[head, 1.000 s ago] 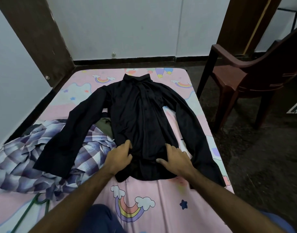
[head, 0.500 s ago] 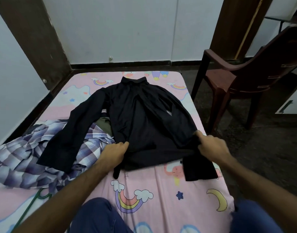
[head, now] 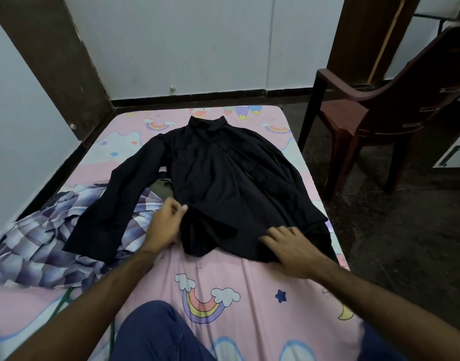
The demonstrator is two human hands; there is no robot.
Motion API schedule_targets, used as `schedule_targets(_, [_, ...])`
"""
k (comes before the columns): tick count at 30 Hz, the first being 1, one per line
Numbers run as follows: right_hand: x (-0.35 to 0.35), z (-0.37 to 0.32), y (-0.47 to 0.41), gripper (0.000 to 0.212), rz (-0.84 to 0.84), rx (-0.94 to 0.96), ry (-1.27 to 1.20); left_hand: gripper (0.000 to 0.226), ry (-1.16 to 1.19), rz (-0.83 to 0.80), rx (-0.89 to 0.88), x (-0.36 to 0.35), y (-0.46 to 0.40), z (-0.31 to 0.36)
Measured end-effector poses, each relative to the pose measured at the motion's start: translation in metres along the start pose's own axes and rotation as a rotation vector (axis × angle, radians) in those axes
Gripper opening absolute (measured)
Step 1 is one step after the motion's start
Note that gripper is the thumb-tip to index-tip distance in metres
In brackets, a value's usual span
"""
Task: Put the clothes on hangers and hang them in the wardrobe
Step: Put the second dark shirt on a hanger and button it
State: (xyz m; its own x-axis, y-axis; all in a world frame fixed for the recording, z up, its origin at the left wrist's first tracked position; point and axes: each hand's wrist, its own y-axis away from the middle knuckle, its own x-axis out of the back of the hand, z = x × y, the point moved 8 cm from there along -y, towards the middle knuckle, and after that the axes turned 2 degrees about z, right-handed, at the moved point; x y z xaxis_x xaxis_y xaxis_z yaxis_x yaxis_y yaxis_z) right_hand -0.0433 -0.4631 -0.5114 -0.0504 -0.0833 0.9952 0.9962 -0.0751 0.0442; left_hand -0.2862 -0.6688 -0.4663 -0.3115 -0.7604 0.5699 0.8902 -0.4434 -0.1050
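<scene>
a green hanger [head: 57,310] shows only in part beneath a plaid shirt [head: 51,243]. on the bed [head: 223,295], the left hand [head: 163,225] pinches the black shirt [head: 223,183] hem; the right hand [head: 288,250] lies spread on it.

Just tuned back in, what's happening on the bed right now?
A person is laying out a black shirt flat on the pink bed, collar at the far end. The left hand pinches the shirt's near hem at its left corner, while the right hand rests with fingers spread on the hem's right side. A plaid shirt lies crumpled to the left, partly under the black sleeve. A green hanger pokes out near it; no shirt is on a hanger yet.
</scene>
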Motion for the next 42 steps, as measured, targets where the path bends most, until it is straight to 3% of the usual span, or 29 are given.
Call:
schedule_targets(3, [-0.019,-0.023,-0.020,0.061,-0.109,-0.025,-0.064,0.013,0.176,0.208,-0.042,0.032,-0.015,0.027])
schedule_targets(5, [-0.021,-0.022,-0.031,0.058,-0.160,-0.059,-0.110,0.011,0.176,0.202,-0.126,0.043,-0.021,0.049])
schedule_targets(8, [-0.018,-0.009,-0.048,0.044,-0.218,-0.161,-0.388,0.023,-0.109,-0.100,-0.401,0.019,-0.009,0.072])
schedule_targets(10, [-0.009,-0.001,-0.061,0.036,-0.113,-0.252,-0.719,0.036,-0.344,-0.335,-0.580,-0.014,0.019,0.071])
schedule_targets(12, [0.002,0.002,-0.071,0.049,0.029,-0.329,-0.950,0.044,-0.434,-0.466,-0.634,-0.038,0.045,0.065])
schedule_targets(14, [0.010,-0.009,-0.080,0.070,0.096,-0.301,-1.027,0.043,-0.452,-0.489,-0.616,-0.047,0.057,0.060])
schedule_targets(18, [0.008,-0.038,-0.098,0.086,0.075,-0.242,-0.751,0.045,-0.444,-0.324,-0.785,-0.026,0.060,0.067])
schedule_targets(21, [-0.008,-0.052,-0.108,0.082,0.009,-0.334,-0.620,0.041,-0.267,-0.148,-0.731,0.014,0.049,0.075])
schedule_targets(24, [-0.014,-0.044,-0.118,0.063,0.063,-0.477,-0.597,0.033,-0.195,0.012,-0.675,0.054,0.043,0.079])
schedule_targets(29, [-0.015,-0.034,-0.132,0.024,0.091,-0.433,-0.531,0.034,-0.307,-0.022,-0.651,0.075,0.044,0.059])
schedule_targets(31, [-0.020,-0.035,-0.130,0.037,0.061,-0.425,-0.629,0.034,-0.306,0.016,-0.620,0.083,0.042,0.052])
schedule_targets(35, [-0.017,-0.058,-0.132,0.093,0.016,-0.387,-0.621,0.041,-0.232,0.120,-0.553,0.094,0.039,0.047])
schedule_targets(37, [-0.014,-0.072,-0.140,0.098,-0.001,-0.414,-0.652,0.042,-0.222,0.136,-0.549,0.093,0.041,0.051])
schedule_targets(39, [-0.012,-0.079,-0.149,0.076,0.009,-0.464,-0.665,0.040,-0.216,0.151,-0.545,0.095,0.043,0.054])
schedule_targets(41, [-0.006,-0.073,-0.153,0.038,0.120,-0.543,-0.716,0.039,-0.222,0.158,-0.537,0.101,0.045,0.054])
schedule_targets(42, [-0.002,-0.066,-0.150,0.031,0.189,-0.598,-0.779,0.040,-0.234,0.150,-0.533,0.104,0.045,0.052])
